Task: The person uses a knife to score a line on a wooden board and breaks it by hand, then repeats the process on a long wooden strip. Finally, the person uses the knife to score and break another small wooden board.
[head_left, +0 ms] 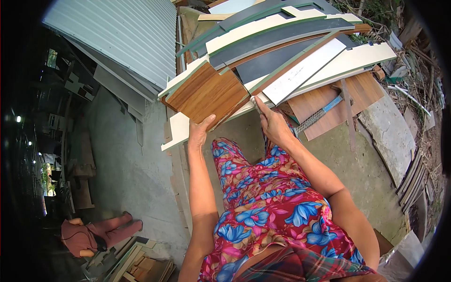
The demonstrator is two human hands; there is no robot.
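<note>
My left hand [199, 132] grips the near edge of a wood-grain board [206, 93] with a pale rim, lifted off a stack. My right hand [271, 121] pinches the near corner of a long white board [305, 70] that lies slanted on the same stack. The stack [282, 37] holds several overlapping boards in white, dark grey and wood tones with green edges. Below my arms I see my flowered red and blue clothing [272, 207].
A corrugated metal sheet [122, 33] leans at the upper left. A concrete floor [136, 178] spreads below. Another person in reddish-brown clothes [94, 232] crouches at the lower left beside small board offcuts [141, 265]. Debris and slats lie along the right side [413, 178].
</note>
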